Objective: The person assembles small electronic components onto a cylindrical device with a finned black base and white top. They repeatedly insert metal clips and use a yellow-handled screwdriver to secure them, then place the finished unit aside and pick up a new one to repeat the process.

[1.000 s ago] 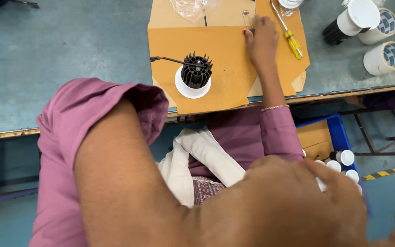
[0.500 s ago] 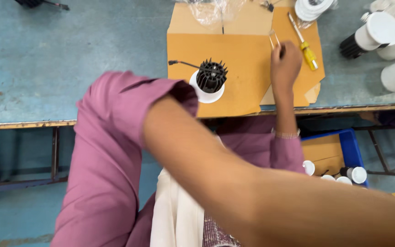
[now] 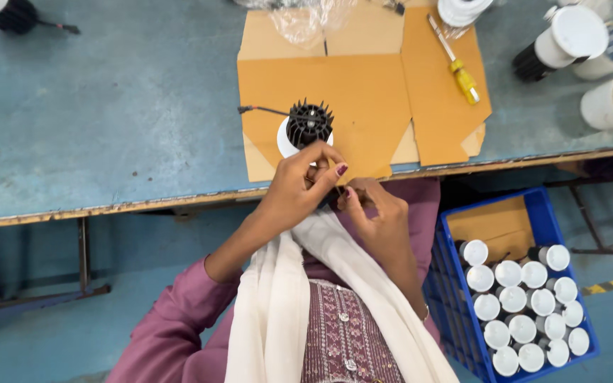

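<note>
A small lamp with a black finned heat sink (image 3: 308, 123) on a white base stands on flattened brown cardboard (image 3: 363, 85), a thin black wire trailing to its left. My left hand (image 3: 298, 188) and my right hand (image 3: 377, 213) meet at the table's front edge, just below the lamp. The fingertips of both pinch a small dark part (image 3: 338, 199) between them; it is too small to tell what it is. My left fingers almost touch the lamp's base.
A yellow-handled screwdriver (image 3: 458, 68) lies on the cardboard's right flap. White and black lamp bodies (image 3: 565, 39) stand at the table's far right. Crumpled clear plastic (image 3: 306, 18) lies at the back. A blue crate (image 3: 455, 326) with several white-capped lamps sits below, right of me.
My right hand has come back from the cardboard near the screwdriver. My left arm no longer fills the view. Both hands now meet at the table edge on a small part.
</note>
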